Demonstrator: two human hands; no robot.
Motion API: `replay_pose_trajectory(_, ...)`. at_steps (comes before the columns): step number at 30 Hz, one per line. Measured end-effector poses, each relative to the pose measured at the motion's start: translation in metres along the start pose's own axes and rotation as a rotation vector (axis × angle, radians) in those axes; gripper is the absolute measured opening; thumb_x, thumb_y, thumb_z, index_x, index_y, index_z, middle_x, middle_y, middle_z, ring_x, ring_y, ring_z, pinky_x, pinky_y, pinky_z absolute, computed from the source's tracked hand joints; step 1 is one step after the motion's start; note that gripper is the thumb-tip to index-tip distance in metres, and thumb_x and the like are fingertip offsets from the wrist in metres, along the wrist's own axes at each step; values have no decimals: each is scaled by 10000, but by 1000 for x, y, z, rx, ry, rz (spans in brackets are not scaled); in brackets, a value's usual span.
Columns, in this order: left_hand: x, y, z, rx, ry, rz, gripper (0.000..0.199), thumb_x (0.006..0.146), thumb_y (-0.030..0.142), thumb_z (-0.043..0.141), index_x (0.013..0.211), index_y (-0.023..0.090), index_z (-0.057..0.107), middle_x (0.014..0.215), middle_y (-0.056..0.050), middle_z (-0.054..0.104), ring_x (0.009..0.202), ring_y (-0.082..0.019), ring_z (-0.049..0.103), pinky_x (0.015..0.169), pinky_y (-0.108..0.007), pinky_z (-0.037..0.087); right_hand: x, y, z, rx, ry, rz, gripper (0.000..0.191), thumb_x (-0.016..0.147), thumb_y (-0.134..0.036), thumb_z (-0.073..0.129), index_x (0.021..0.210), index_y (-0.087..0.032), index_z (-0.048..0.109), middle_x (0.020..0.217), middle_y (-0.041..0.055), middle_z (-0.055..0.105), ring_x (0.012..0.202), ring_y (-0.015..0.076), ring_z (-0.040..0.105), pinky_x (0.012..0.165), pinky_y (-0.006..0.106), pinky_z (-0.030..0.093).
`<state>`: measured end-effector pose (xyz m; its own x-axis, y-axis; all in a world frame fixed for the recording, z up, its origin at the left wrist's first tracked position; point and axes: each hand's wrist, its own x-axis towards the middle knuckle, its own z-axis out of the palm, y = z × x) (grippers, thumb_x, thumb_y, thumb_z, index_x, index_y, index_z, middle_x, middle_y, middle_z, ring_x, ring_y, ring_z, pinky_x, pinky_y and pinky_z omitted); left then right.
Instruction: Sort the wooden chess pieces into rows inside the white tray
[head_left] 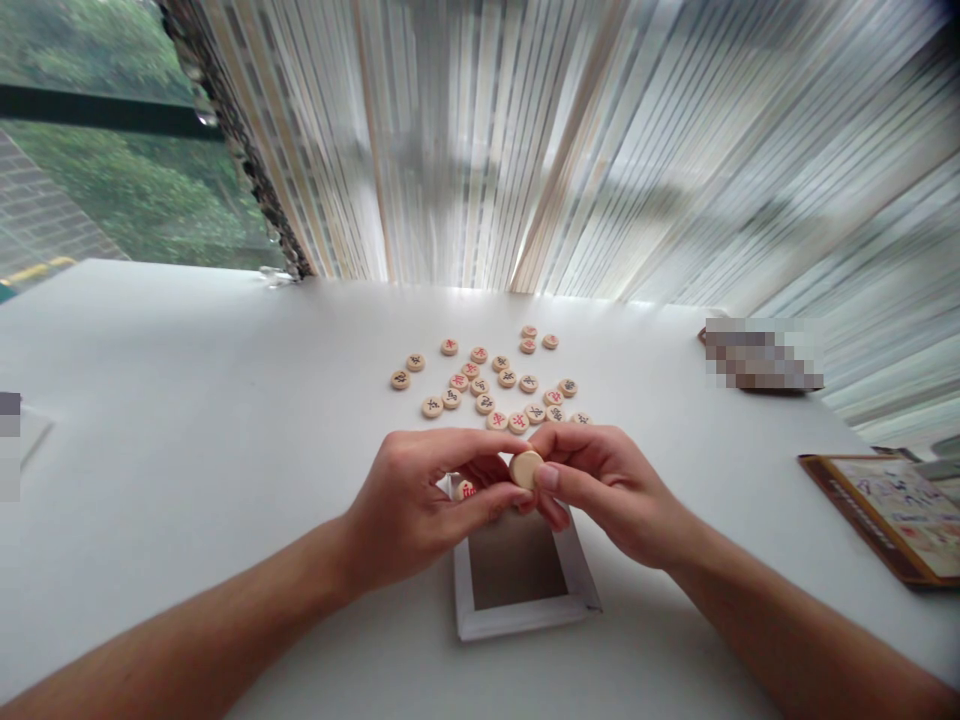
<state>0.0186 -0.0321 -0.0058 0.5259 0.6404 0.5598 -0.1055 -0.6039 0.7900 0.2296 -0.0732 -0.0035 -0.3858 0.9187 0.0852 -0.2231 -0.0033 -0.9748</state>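
Note:
Between my two hands is a round, cream-coloured Chinese chess piece (526, 469), its plain face toward me. The fingers and thumb of my left hand (420, 495) close on its left side. On its right side, the thumb and fingers of my right hand (611, 490) pinch it. Both hands are over a shallow white box (574, 565) with a brown-grey inside. Behind my left fingers, a red-marked chess piece (466, 490) shows in part at the box's far left corner; the box's far edge is mostly hidden by my hands.
Several loose chess pieces (480, 386) with red or black characters lie beyond my hands on the white table (225, 400). At right lie a brown-edged printed box lid (892, 515) and a blurred-out object (765, 355). A striped curtain (465, 140) hangs at the back, beside a window (97, 60).

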Motion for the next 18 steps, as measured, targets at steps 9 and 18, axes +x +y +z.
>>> replay_pose_trajectory(9,-2,-3,1,-51,-26,-61,309,869,49,817,1175,83,783,897,-78,851,738,-139,810,724,-172,666,-2,3,-3,-8,33,-1,201,910,-305,871,891,-149,745,704,-2,674,580,72,563,553,157,481)
replay_pose_trajectory(18,-2,-8,1,-44,25,-89,183,882,73,811,1052,134,786,901,-50,809,735,-120,774,695,-182,654,-3,6,-4,-273,91,-142,47,956,-188,785,1000,-194,771,791,8,707,657,98,586,596,190,475)
